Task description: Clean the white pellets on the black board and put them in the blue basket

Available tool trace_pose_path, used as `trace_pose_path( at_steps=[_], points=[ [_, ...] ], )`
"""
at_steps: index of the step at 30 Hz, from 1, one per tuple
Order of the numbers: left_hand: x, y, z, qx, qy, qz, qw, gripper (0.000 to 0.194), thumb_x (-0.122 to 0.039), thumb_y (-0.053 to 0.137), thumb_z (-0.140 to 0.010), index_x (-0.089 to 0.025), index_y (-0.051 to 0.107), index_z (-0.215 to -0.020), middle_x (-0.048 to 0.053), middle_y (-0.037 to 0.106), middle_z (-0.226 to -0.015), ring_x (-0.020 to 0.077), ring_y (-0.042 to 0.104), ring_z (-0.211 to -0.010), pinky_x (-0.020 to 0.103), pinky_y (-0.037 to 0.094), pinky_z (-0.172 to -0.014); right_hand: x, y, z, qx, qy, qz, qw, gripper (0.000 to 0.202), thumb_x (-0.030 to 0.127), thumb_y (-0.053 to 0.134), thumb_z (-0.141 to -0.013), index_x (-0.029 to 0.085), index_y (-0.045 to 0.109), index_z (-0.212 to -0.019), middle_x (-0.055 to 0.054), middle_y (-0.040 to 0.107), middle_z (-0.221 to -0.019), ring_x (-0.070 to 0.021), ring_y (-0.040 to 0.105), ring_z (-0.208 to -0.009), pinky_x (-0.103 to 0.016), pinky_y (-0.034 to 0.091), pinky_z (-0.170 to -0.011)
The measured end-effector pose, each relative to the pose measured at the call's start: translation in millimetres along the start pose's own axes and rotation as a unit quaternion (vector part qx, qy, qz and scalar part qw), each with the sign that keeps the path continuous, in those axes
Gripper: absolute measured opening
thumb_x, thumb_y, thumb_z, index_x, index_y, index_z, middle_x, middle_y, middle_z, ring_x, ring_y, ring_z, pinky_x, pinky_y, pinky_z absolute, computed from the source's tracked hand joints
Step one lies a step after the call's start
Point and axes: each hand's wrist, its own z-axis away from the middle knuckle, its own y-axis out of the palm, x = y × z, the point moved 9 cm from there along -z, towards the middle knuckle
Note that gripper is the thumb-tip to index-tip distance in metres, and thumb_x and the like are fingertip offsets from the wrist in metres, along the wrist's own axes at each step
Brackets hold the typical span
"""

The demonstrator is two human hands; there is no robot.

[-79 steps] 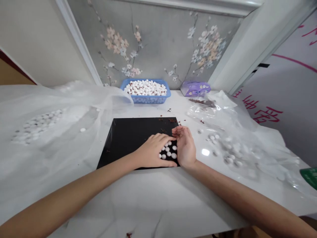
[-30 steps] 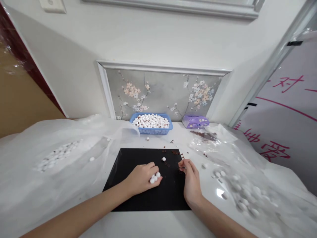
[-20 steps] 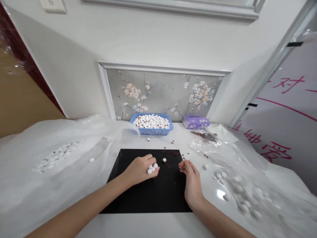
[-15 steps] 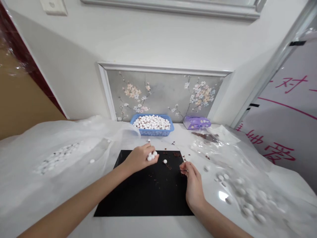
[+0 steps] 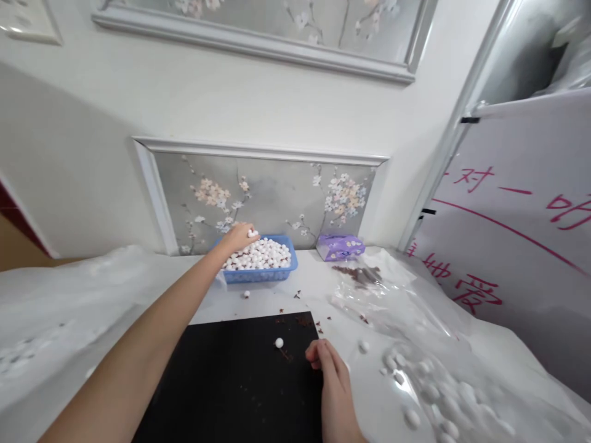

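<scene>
Over blue basket [image 5: 261,275] full of white pellets [image 5: 263,253], left hand [image 5: 240,235] pinching a few, right hand [image 5: 333,381] curled w/ nothing on black mat [image 5: 221,381]

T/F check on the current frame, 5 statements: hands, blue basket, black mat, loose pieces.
1. The left hand is over the blue basket with white pieces at its fingertips. True.
2. The right hand is inside the basket. False: it rests at the right edge of the black mat.
3. One white piece lies alone on the mat. True.
4. The basket is empty. False: it is heaped with white pieces.
5. The purple pack sits left of the basket. False: it sits to its right, by the wall.
</scene>
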Motion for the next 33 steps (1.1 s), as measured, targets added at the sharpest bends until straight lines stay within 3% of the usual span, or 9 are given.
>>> trace_pose_path(
  at_steps=[4, 10, 13, 15, 17, 20, 23, 26, 33],
  points=[
    [9.0, 17.4, -11.2, 0.059, -0.006, -0.001, 0.998, 0.038, -0.051, 0.059, -0.069, -0.015, 0.065, -0.079, 0.009, 0.063, -0.087, 0.0238, 0.056, -0.088, 0.028, 0.041, -0.076, 0.8, -0.2, 1.4, 0.0, 0.017, 0.001, 1.0, 0.043, 0.06, 0.041, -0.081, 0.02, 0.046, -0.065, -0.001, 0.046, -0.074, -0.0192, 0.041, -0.079, -0.028, 0.03, -0.077],
    [5.2, -7.7, 8.6, 0.047, -0.024, -0.022, 0.998, 0.046, -0.057, 0.044, -0.079, -0.017, 0.065, -0.087, 0.009, 0.062, -0.095, 0.0236, 0.057, -0.086, 0.03, 0.041, -0.072, 0.6, -1.0, 4.1, 0.01, 0.024, -0.007, 1.0, 0.04, 0.056, 0.04, -0.083, 0.02, 0.044, -0.067, 0.001, 0.042, -0.073, -0.0167, 0.039, -0.078, -0.026, 0.028, -0.076],
    [-12.8, -20.5, 43.6, 0.008, 0.005, -0.029, 1.0, 0.043, -0.048, 0.033, -0.087, -0.015, 0.06, -0.094, 0.01, 0.06, -0.101, 0.0232, 0.055, -0.091, 0.031, 0.04, -0.076, 2.1, -1.2, 4.1, 0.012, 0.023, -0.026, 0.999, 0.037, 0.053, 0.043, -0.082, 0.02, 0.044, -0.067, 0.001, 0.042, -0.073, -0.0158, 0.039, -0.077, -0.025, 0.028, -0.075],
    [-29.2, -16.7, 75.7, 0.007, 0.043, -0.034, 0.998, 0.041, -0.041, 0.028, -0.09, -0.014, 0.058, -0.093, 0.011, 0.06, -0.095, 0.0233, 0.053, -0.094, 0.032, 0.039, -0.08, 5.0, -0.8, 3.8, 0.013, 0.018, -0.036, 0.999, 0.035, 0.051, 0.045, -0.081, 0.019, 0.044, -0.066, 0.001, 0.042, -0.072, -0.0154, 0.038, -0.075, -0.025, 0.028, -0.074],
    [-45.5, 0.7, 108.5, 0.05, 0.096, -0.035, 0.993, 0.033, -0.038, 0.034, -0.088, -0.016, 0.059, -0.087, 0.009, 0.06, -0.089, 0.0226, 0.054, -0.092, 0.032, 0.04, -0.079, 8.3, 0.0, 3.6, 0.015, 0.012, -0.038, 0.999, 0.035, 0.05, 0.046, -0.081, 0.019, 0.043, -0.064, 0.002, 0.041, -0.07, -0.0152, 0.038, -0.074, -0.025, 0.029, -0.073],
    [-55.9, 29.4, 142.7, 0.105, 0.14, -0.023, 0.984, 0.026, -0.032, 0.04, -0.087, -0.017, 0.059, -0.093, 0.008, 0.061, -0.093, 0.0218, 0.055, -0.091, 0.03, 0.042, -0.074, 11.4, 0.6, 3.6, 0.016, 0.005, -0.037, 0.999, 0.035, 0.049, 0.046, -0.082, 0.019, 0.044, -0.063, 0.001, 0.042, -0.07, -0.0149, 0.038, -0.074, -0.025, 0.029, -0.073],
    [-57.8, 46.6, 152.5, 0.131, 0.143, 0.007, 0.981, 0.027, -0.026, 0.037, -0.088, -0.016, 0.06, -0.096, 0.009, 0.06, -0.098, 0.0225, 0.056, -0.093, 0.031, 0.043, -0.074, 13.0, 0.6, 4.0, 0.018, 0.0, -0.036, 0.999, 0.035, 0.048, 0.046, -0.082, 0.019, 0.044, -0.063, 0.001, 0.042, -0.069, -0.0146, 0.039, -0.073, -0.025, 0.03, -0.072],
    [-70.0, 46.1, 153.9, 0.137, 0.136, 0.051, 0.98, 0.029, -0.027, 0.035, -0.09, -0.015, 0.06, -0.096, 0.009, 0.06, -0.1, 0.0226, 0.056, -0.092, 0.032, 0.043, -0.075, 13.6, 0.1, 4.4, 0.021, -0.005, -0.033, 0.999, 0.036, 0.049, 0.045, -0.082, 0.019, 0.044, -0.063, 0.001, 0.041, -0.068, -0.0145, 0.038, -0.071, -0.025, 0.031, -0.071],
    [-142.9, 27.7, 187.8, 0.192, 0.201, 0.19, 0.942, 0.024, -0.037, 0.045, -0.09, -0.021, 0.059, -0.102, 0.003, 0.061, -0.1, 0.0147, 0.058, -0.085, 0.024, 0.043, -0.073, 13.6, 0.3, 4.9, 0.026, -0.009, -0.029, 0.999, 0.035, 0.047, 0.045, -0.082, 0.019, 0.042, -0.062, 0.001, 0.04, -0.067, -0.0146, 0.037, -0.07, -0.026, 0.031, -0.07]
  ],
)
